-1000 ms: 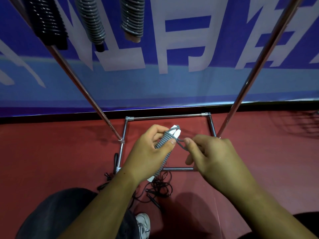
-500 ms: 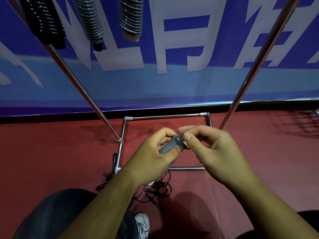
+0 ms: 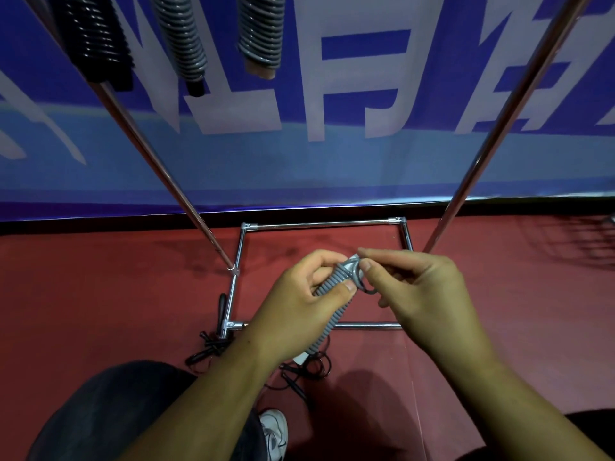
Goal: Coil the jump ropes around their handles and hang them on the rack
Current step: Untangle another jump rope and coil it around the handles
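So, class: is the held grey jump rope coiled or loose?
Coiled: the grey jump rope sits in tight turns; left hand grips it, right hand pinches its end loop.

Beyond the left hand (image 3: pixel 299 307) a blue banner (image 3: pixel 366 168) with large pale characters covers the wall, a dark strip (image 3: pixel 100 227) at its foot meeting the red floor (image 3: pixel 100 294) below the hand.

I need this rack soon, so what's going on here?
A person is coiling a grey jump rope around its handles, above the base of the rack. The left hand grips the wound bundle, and the right hand pinches the rope's loose end at the top of it. Three coiled ropes hang from the rack overhead. Tangled black ropes lie on the red floor by the rack's near corner.
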A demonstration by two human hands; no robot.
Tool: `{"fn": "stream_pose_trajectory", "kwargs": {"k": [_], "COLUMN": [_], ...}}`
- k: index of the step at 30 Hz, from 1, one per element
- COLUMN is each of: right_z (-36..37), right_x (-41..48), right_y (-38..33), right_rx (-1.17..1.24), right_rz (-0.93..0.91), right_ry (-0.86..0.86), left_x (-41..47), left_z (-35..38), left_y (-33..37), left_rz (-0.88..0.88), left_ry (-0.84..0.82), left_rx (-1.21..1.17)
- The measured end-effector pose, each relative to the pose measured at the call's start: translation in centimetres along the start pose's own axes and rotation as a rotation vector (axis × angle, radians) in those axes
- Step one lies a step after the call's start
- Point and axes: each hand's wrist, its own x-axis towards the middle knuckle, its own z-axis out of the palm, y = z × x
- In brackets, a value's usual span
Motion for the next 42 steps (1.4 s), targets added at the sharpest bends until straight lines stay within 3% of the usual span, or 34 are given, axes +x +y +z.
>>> {"fn": "stream_pose_trajectory", "kwargs": {"k": [13,25,34,42], "right_z": [-0.2,0.2,0.3,0.0], "right_x": [0.0,-0.1,-0.1,0.2], "right_y": [0.6,1.2,1.5,1.0], "right_rx": [-0.039,-0.191,-0.039,0.211], "right_rz": [0.036,-0.050,0.043,0.285], "right_ry": [-0.009,0.034,-0.060,-0.122], "left_x": [-0.3,-0.2,-0.3,-0.4], "left_z": [0.4,-0.2,-0.3,-0.2], "left_y": [0.5,0.2,0.2,-0.1], "left_rz": [0.070,0.092,0.131,0.170], "left_ry": [0.001,-0.005,0.004,-0.031], "left_rx": [0.034,0.171,0.306,0.511]}}
